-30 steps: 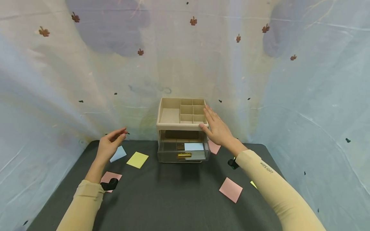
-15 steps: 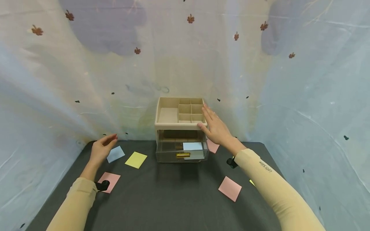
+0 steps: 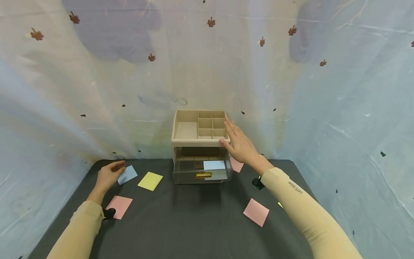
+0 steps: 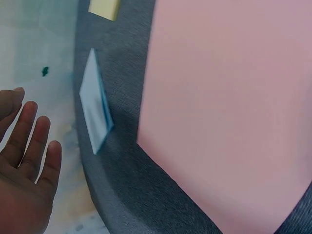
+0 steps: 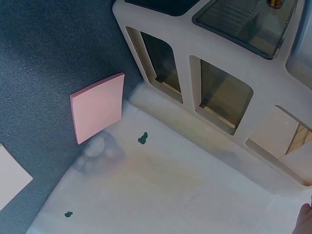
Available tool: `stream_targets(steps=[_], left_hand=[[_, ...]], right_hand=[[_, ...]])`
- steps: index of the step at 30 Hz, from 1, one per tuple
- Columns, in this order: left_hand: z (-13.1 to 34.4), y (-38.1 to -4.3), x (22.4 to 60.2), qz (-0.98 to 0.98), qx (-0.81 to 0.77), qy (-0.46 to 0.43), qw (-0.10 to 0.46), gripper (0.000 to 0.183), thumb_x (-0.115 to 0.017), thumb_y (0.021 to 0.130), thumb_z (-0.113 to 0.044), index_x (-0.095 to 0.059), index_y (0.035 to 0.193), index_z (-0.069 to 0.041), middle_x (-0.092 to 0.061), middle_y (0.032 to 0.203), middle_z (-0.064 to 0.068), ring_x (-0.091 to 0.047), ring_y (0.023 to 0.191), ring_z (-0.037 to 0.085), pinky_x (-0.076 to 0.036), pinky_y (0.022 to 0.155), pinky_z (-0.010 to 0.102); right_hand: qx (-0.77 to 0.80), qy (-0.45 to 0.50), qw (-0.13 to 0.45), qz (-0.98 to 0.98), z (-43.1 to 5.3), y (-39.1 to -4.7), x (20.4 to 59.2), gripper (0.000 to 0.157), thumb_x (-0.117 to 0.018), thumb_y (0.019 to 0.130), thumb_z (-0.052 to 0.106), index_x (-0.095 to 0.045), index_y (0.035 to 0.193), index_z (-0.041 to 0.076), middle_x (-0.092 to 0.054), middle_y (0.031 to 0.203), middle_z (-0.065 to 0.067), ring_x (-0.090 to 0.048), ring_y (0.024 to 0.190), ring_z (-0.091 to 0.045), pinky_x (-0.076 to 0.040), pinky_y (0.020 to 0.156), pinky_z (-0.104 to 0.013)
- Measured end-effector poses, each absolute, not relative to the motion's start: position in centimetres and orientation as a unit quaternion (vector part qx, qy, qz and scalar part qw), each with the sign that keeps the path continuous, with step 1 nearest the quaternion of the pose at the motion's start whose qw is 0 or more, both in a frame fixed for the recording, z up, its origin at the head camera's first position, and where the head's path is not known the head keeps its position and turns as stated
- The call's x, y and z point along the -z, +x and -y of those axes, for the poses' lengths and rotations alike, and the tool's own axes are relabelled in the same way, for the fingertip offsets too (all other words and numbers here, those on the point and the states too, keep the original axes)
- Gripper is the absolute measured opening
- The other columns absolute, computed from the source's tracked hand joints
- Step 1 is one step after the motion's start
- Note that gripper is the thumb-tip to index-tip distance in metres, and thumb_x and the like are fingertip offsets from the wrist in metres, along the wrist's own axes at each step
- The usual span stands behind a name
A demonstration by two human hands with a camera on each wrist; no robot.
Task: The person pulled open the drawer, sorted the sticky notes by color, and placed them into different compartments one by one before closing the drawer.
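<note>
A beige desktop organizer [image 3: 200, 142] with a divided top tray stands at the table's back. Its clear drawer [image 3: 185, 177], pulled out, holds a light-blue sticky note pad [image 3: 214, 165]. My right hand [image 3: 242, 146] rests with straight fingers against the organizer's right upper edge; only a bit of that hand [image 5: 303, 222] shows in the right wrist view. At the left, my left hand [image 3: 108, 177] hovers just beside a blue sticky note pad [image 3: 128, 175], fingers loosely bent. In the left wrist view, its fingers [image 4: 36, 146] are spread, apart from the pad [image 4: 96, 107].
A yellow pad [image 3: 150, 181] and a pink pad [image 3: 120, 207] lie on the left half of the dark table [image 3: 194, 230]. Another pink pad [image 3: 256, 212] is at the right, one more [image 3: 236, 164] beside the organizer. A patterned curtain [image 3: 194, 72] closes off the back.
My left hand has moved left and down toward the table, coming beside the blue pad. My right hand has stayed against the organizer. The view has shifted slightly.
</note>
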State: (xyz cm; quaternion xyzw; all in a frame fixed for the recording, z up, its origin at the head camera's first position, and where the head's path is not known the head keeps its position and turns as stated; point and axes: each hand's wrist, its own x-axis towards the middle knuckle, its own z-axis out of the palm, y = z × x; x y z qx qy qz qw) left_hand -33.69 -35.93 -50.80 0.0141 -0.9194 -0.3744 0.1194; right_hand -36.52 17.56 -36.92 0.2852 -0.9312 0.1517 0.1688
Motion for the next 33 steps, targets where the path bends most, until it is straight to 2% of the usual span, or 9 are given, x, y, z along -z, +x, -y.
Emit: stream_targets(steps=[4, 8, 14, 19, 27, 33], left_hand=[[36.2, -34.0, 51.2, 0.929, 0.358, 0.006, 0.092, 0.044, -0.061, 0.106, -0.018, -0.058, 0.144, 0.004, -0.062, 0.133, 0.033, -0.059, 0.117, 0.051, -0.052, 0.088, 0.060], [36.7, -34.0, 51.5, 0.937, 0.341, 0.014, 0.069, 0.046, -0.060, 0.106, -0.019, -0.055, 0.144, 0.005, -0.054, 0.139, 0.039, -0.051, 0.126, 0.058, -0.046, 0.096, 0.069], [37.6, -34.0, 52.6, 0.943, 0.329, 0.029, 0.046, 0.048, -0.061, 0.105, -0.019, -0.054, 0.146, 0.006, -0.049, 0.143, 0.041, -0.045, 0.129, 0.062, -0.039, 0.102, 0.073], [38.3, -34.2, 53.3, 0.948, 0.313, 0.033, 0.040, 0.051, -0.064, 0.101, -0.018, -0.054, 0.144, 0.007, -0.052, 0.137, 0.043, -0.047, 0.125, 0.062, -0.039, 0.102, 0.073], [38.8, -34.3, 53.6, 0.960, 0.280, 0.014, 0.023, 0.055, -0.068, 0.097, -0.019, -0.053, 0.142, 0.009, -0.044, 0.141, 0.047, -0.041, 0.127, 0.068, -0.036, 0.104, 0.076], [38.9, -34.8, 53.7, 0.966, 0.259, 0.008, -0.007, 0.058, -0.069, 0.097, -0.021, -0.051, 0.143, 0.010, -0.041, 0.143, 0.047, -0.038, 0.130, 0.068, -0.034, 0.106, 0.077]], right_hand=[[-0.150, 0.284, 0.171, 0.932, -17.7, -36.6, 36.9, 0.090, -0.020, 0.106, 0.070, -0.007, 0.168, 0.007, -0.002, 0.176, -0.008, -0.006, 0.161, -0.026, -0.013, 0.130, -0.045], [-0.147, 0.282, 0.168, 0.933, -17.7, -36.6, 36.9, 0.090, -0.019, 0.106, 0.071, -0.006, 0.168, 0.007, -0.001, 0.176, -0.008, -0.005, 0.161, -0.025, -0.012, 0.130, -0.045], [-0.150, 0.283, 0.170, 0.932, -17.7, -36.6, 36.9, 0.093, -0.016, 0.104, 0.073, -0.007, 0.168, 0.007, -0.003, 0.176, -0.008, -0.006, 0.161, -0.025, -0.012, 0.130, -0.044], [-0.147, 0.281, 0.171, 0.933, -17.6, -36.8, 37.0, 0.094, -0.013, 0.103, 0.075, -0.007, 0.168, 0.007, -0.003, 0.176, -0.007, -0.006, 0.161, -0.024, -0.012, 0.130, -0.044], [-0.147, 0.281, 0.166, 0.934, -17.5, -36.8, 37.1, 0.087, -0.022, 0.107, 0.068, -0.008, 0.168, 0.007, -0.003, 0.176, -0.007, -0.006, 0.161, -0.024, -0.013, 0.130, -0.044], [-0.146, 0.280, 0.170, 0.934, -17.6, -36.9, 37.1, 0.094, -0.013, 0.103, 0.075, -0.008, 0.168, 0.007, -0.002, 0.176, -0.006, -0.006, 0.161, -0.023, -0.013, 0.130, -0.044]])
